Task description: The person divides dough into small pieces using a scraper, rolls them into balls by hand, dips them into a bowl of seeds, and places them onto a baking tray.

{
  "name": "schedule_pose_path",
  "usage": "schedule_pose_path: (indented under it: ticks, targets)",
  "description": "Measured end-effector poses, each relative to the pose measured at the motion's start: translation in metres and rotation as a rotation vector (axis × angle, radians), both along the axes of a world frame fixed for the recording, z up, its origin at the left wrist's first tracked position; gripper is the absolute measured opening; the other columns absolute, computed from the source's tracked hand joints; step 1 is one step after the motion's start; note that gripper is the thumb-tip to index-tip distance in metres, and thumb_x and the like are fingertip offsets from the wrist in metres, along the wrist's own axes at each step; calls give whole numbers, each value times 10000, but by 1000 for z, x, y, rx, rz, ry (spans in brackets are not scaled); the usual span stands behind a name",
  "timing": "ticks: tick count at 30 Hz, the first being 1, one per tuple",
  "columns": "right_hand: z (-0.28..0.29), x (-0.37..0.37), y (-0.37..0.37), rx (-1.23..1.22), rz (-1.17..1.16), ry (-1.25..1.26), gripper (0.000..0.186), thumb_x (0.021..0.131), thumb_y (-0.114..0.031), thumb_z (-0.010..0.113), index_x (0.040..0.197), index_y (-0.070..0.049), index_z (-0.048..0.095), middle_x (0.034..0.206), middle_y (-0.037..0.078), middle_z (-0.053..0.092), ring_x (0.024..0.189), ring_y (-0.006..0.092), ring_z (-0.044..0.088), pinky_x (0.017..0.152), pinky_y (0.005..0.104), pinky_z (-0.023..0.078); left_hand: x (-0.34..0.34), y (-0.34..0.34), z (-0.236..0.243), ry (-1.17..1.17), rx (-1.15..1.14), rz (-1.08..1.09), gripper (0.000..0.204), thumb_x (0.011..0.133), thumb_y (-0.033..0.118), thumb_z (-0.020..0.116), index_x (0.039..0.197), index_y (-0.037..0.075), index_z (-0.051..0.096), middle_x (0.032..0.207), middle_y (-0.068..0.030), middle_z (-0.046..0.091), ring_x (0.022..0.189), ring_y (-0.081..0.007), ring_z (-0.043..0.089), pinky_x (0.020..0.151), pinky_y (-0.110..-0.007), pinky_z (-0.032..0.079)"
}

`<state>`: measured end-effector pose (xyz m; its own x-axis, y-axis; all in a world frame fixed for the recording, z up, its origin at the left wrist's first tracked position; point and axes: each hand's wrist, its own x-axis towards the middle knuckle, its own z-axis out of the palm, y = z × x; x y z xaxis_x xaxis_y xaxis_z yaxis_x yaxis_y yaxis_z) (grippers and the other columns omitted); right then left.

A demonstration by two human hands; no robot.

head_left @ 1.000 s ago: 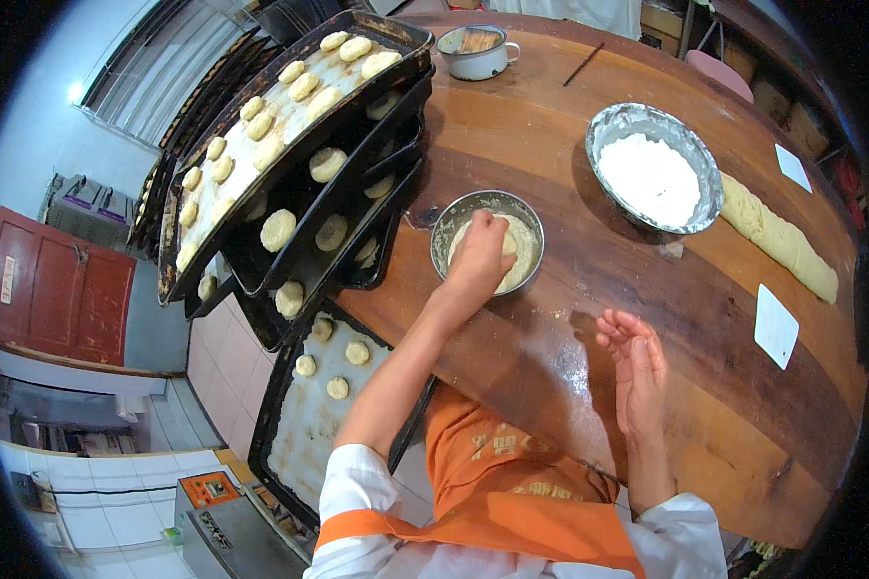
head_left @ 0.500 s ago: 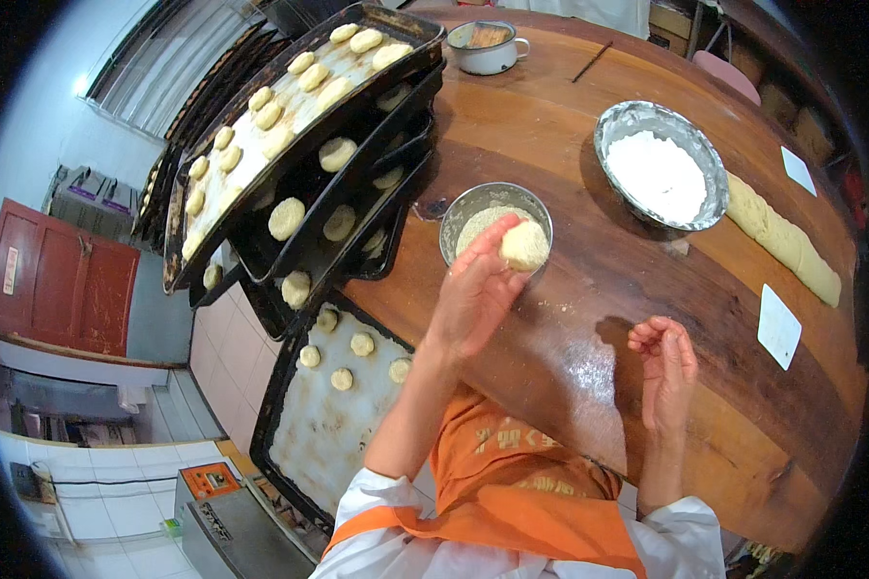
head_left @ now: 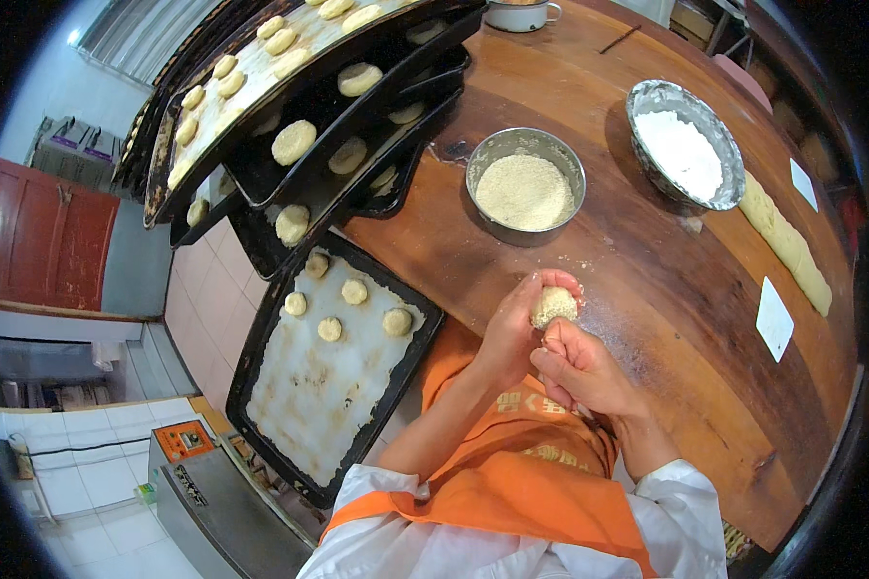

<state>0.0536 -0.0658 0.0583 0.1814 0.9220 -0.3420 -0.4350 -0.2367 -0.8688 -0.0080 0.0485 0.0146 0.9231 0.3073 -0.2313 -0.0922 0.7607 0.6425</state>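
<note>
I am watching a small round dough ball (head_left: 554, 307), pale and rough with a coat of fine crumbs, being held just above the near edge of the wooden surface (head_left: 647, 270), in front of the orange apron (head_left: 521, 473). The left hand (head_left: 514, 333) is cupping it from the side with its fingers (head_left: 541, 286) curled and closed on it, while the right hand (head_left: 579, 367) is pressing up from below, its fingers bent together against the ball. The metal bowl of crumbs (head_left: 525, 183) is sitting farther back, near the black baking tray (head_left: 290, 405) carrying five coated rounds.
</note>
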Motion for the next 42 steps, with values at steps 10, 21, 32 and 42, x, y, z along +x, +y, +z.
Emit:
schedule_pose_path:
  ticks: [10, 21, 32, 42]
  targets:
    - [-28, -14, 30, -157, 19, -59, 138, 880, -131, 490, 796, -73, 397, 513, -24, 405, 350, 45, 353, 312, 181, 259, -30, 11, -19, -28, 0, 126, 423, 948, 368, 285, 1121, 35, 480, 1042, -77, 545, 931, -164, 527, 839, -295, 427]
    - [-33, 16, -11, 18, -426, -51, 135, 892, -179, 518, 850, -120, 404, 549, -49, 380, 354, 18, 298, 311, 145, 255, -207, 85, -104, 610, 266, 823, 320, 759, -36, 445, 1063, 62, 448, 977, -76, 551, 903, -171, 563, 789, -285, 468]
    - [-41, 16, -10, -63, -474, -176, 191, 869, -196, 555, 825, -133, 380, 543, -50, 369, 399, 32, 348, 353, 164, 280, -250, 110, -208, 1054, 782, 509, 351, 732, 23, 552, 1083, 5, 552, 1000, -130, 571, 920, -232, 550, 800, -322, 441]
    - [-36, 50, -91, -246, -375, -588, 191, 841, -178, 579, 914, -55, 452, 812, 58, 534, 756, 152, 528, 670, 285, 451, -293, 112, -249, 963, 1082, 735, 371, 777, -13, 490, 1140, -59, 430, 1043, -177, 494, 991, -312, 472, 880, -402, 385]
